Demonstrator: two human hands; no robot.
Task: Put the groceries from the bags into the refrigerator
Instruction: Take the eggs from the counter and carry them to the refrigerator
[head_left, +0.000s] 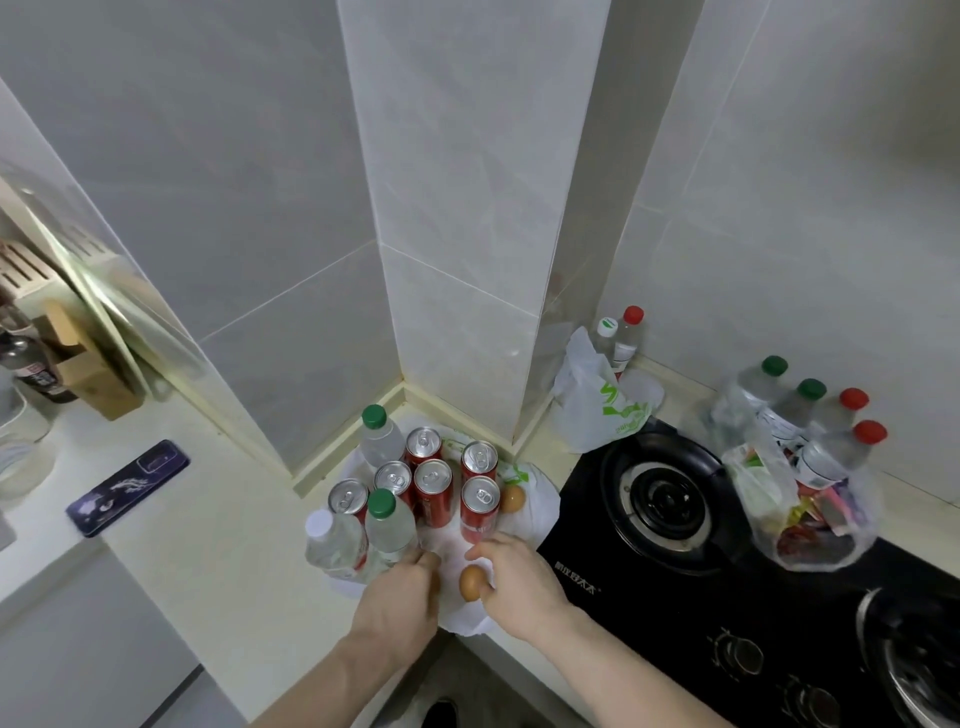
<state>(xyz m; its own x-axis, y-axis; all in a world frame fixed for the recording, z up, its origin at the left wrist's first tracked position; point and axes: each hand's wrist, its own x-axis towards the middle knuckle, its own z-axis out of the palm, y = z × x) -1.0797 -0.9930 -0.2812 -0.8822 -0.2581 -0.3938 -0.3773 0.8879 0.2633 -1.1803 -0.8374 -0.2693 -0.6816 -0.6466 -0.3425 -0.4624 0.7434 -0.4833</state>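
Observation:
Several red soda cans (432, 491) and three water bottles (388, 525) stand on a flattened white plastic bag (537, 512) in the counter corner. A brown egg (513, 498) lies on the bag to the right of the cans. My right hand (519, 582) holds a second brown egg (471, 583) just above the bag's front part. My left hand (397, 603) is beside it with its fingers curled down by the front bottle. What those fingers hold, if anything, is hidden.
A black gas hob (670, 525) lies to the right. A clear bag of bottles and snack packets (810, 483) stands on it. A white bag with two bottles (602, 405) sits in the far corner. A dark phone (127, 486) and a knife block (88, 364) are on the left.

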